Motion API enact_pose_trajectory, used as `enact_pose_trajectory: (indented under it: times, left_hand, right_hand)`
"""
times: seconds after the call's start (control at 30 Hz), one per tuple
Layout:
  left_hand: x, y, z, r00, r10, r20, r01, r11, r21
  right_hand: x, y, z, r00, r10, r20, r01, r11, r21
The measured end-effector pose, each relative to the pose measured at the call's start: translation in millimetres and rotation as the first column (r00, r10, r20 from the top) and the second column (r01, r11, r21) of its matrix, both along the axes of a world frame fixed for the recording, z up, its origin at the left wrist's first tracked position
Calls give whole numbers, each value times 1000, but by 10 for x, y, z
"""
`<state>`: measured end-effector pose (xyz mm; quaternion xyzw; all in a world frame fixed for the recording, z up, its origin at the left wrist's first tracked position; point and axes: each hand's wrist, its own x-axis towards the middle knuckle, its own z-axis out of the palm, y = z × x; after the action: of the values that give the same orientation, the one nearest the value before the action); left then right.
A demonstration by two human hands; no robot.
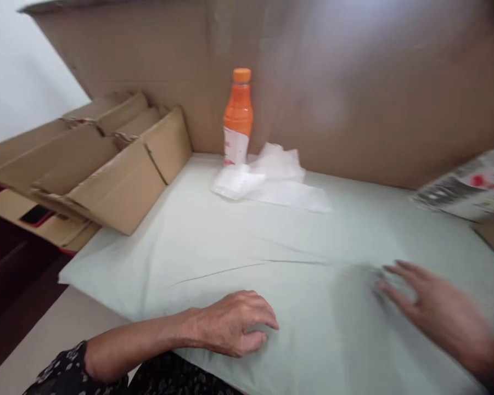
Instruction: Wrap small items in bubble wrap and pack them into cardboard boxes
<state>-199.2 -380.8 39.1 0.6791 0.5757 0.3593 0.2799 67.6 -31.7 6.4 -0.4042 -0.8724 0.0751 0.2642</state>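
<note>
My left hand (242, 323) rests on a pale green cloth (214, 241), its fingers loosely curled and the thumb apart from the index finger. Nothing shows between them. On the right, my right hand (432, 302) is smeared by motion, with thumb and fingertips drawn toward each other at a dark blurred thing (379, 288) that I cannot make out. A thin dark strand (226, 269) like a thread or wire crosses the cloth from the left toward the right hand. A fainter, blurred line lies just above it.
An orange bottle (239, 115) stands at the back beside crumpled white plastic or tissue (275, 175). A divided cardboard box (123, 181) sits at left. A tall cardboard panel (333, 109) closes the back. A printed plastic packet (473, 184) lies at the right edge.
</note>
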Motion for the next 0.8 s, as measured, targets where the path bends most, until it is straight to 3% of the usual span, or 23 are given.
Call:
enact_pose_trajectory:
  times: [0.03,0.07,0.1,0.17,0.23,0.27,0.33,0.4,0.47,0.57,0.63,0.7,0.77,0.8]
  left_hand:
    - [-170,-79,97,992,76,-103,-70,996,53]
    - [-375,-175,218,953,206,-222,-183,975,123]
    - [-610,-288,356,857,390,-336,-336,918,209]
    - [-1139,-538,649,529,699,-481,-549,714,435]
    - [-1668,-784,892,175,857,-485,-614,480,626]
    - [-1900,-891,975,50,875,-482,-642,398,656]
    - [-2246,-1055,1049,-53,870,-491,-703,317,637]
    - [-2399,-1149,1025,-31,865,-501,-749,312,585]
    - [-2357,-1195,962,23,869,-495,-733,351,583]
    - [-2012,-1261,903,150,854,-498,-593,480,646]
    - [-1689,-1341,902,294,811,-505,-474,583,660]
    - [-1382,-1451,903,424,756,-498,-410,651,639]
    - [-1160,-1575,870,483,752,-449,-459,654,601]
    - [-1095,-1635,832,475,789,-390,-538,611,580]
  right_hand:
    - [-283,-245,-144,982,182,44,-182,983,-2]
    - [-531,-506,-236,957,285,62,-287,957,32]
    - [-739,-762,-280,918,386,91,-392,919,52]
    - [-1035,-1188,-265,831,541,127,-554,827,101]
    - [-1201,-1449,-185,766,625,148,-642,754,138]
    - [-1248,-1518,-144,753,641,150,-658,737,155]
    - [-1288,-1568,-88,754,643,138,-657,733,177]
    - [-1283,-1562,-63,768,631,112,-640,747,178]
    - [-1261,-1558,-41,779,621,82,-626,764,155]
    - [-1248,-1616,36,786,616,57,-618,782,78]
    - [-1270,-1695,119,785,617,43,-619,785,31]
    - [-1305,-1788,204,783,622,28,-622,783,-4]
    - [-1322,-1880,265,770,638,6,-637,770,-38]
    - [-1315,-1921,281,764,645,-4,-644,763,-65]
